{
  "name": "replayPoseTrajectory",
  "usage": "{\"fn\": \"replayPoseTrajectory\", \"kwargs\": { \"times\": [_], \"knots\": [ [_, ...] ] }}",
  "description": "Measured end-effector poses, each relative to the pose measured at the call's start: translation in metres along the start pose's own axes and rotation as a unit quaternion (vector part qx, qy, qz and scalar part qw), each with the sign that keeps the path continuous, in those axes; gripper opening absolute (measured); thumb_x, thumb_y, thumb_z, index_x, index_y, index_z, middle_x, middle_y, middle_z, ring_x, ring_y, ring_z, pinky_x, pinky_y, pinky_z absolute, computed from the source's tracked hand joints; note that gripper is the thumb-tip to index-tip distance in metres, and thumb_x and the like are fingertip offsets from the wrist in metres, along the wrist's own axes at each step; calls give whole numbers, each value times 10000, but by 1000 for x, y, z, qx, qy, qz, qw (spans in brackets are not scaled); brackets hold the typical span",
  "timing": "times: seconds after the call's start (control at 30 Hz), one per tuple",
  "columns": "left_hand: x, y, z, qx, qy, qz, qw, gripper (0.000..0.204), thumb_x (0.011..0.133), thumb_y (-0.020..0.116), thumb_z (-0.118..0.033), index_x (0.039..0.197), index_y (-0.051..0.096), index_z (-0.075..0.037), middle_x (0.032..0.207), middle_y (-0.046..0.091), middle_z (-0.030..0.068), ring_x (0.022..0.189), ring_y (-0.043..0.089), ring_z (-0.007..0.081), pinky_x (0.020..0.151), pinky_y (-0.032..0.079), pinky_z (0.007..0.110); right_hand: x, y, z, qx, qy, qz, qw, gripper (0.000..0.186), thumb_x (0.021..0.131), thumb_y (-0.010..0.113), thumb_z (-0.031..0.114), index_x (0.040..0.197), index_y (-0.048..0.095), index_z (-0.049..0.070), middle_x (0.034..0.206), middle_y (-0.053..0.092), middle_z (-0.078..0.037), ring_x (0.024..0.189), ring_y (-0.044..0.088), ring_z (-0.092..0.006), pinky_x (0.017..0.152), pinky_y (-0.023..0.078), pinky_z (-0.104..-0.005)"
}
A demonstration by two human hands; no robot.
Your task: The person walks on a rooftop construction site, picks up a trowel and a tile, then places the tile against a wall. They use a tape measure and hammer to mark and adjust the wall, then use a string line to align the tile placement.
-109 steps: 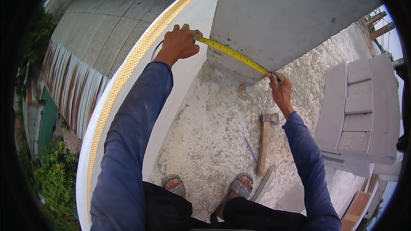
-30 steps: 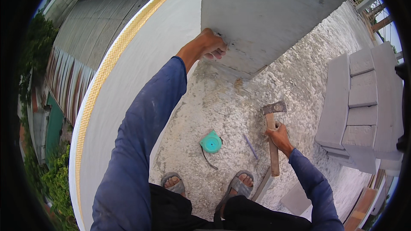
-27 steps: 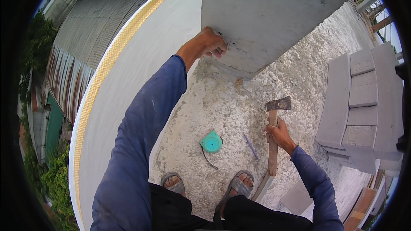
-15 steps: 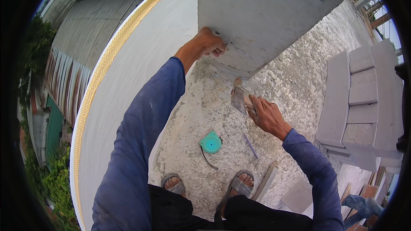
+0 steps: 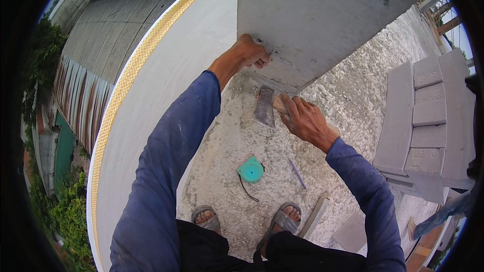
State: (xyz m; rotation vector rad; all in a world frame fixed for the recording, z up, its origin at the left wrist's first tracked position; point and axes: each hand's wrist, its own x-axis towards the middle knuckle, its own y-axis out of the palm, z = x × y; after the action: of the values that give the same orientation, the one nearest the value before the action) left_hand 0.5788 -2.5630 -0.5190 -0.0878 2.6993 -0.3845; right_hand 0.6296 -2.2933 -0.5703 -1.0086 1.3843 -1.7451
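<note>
Right hand [image 5: 307, 122] grips the wooden handle of a hatchet [image 5: 264, 109], whose head sits to its left, long axis running up-down in view, below the nearby left hand [image 5: 251, 53]; that one is curled closed at the grey wall [image 5: 322, 20], any held object too small to tell.

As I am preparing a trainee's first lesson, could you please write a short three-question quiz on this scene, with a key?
1. True or false: the left hand holds the hatchet.
2. Which colour is the case of the tape measure lying near the feet?
A) red
B) teal
C) orange
3. Fill in the blank: the grey blocks are stacked on the person's ____ side.

Key:
1. False; the right hand holds it.
2. B
3. right
</note>
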Motion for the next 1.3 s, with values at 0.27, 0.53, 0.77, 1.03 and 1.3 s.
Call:
{"fn": "replayPoseTrajectory", "kwargs": {
  "times": [0.27, 0.53, 0.77, 1.03, 1.3],
  "knots": [
    [5, 3, 8, -42, 13, -8, 999, 153, 722, 749, -63, 835, 713, 35, 767, 705, 112, 673, 641, 176, 606, 461, 307, 31, -1, 5, -99, -68, -57, 991, 580, 922, 681, 249, 1369, 498, -72, 960, 600, -166, 783, 644, -278, 656, 585, -411],
    [6, 4, 6, -50, 13, -12, 999, 114, 742, 760, -64, 813, 722, 18, 764, 710, 114, 705, 678, 190, 618, 468, 302, 38, -5, 3, -138, -97, -69, 983, 490, 893, 627, 133, 1309, 534, -109, 877, 609, -144, 770, 652, -251, 600, 568, -379],
    [5, 10, 8, -71, 12, -32, 997, 81, 752, 746, -43, 760, 698, 22, 721, 688, 111, 702, 666, 182, 609, 459, 302, 41, -2, -2, -186, -22, -36, 982, 472, 883, 612, 113, 1296, 540, -105, 873, 608, -139, 777, 656, -257, 611, 572, -388],
    [8, 5, 12, -18, 31, -11, 999, 108, 766, 717, -20, 832, 693, 62, 808, 716, 148, 732, 684, 213, 634, 493, 291, 26, -4, -2, -129, -76, -9, 989, 564, 866, 710, 196, 1311, 520, -94, 916, 608, -165, 849, 676, -310, 656, 590, -410],
    [8, 4, 12, 40, 31, 6, 999, 179, 745, 706, -21, 898, 722, 69, 848, 729, 188, 790, 720, 287, 768, 563, 370, 14, 2, -10, -100, -42, -2, 994, 483, 892, 675, 158, 1276, 538, -102, 921, 633, -198, 814, 697, -322, 573, 582, -410]
  ]
}}
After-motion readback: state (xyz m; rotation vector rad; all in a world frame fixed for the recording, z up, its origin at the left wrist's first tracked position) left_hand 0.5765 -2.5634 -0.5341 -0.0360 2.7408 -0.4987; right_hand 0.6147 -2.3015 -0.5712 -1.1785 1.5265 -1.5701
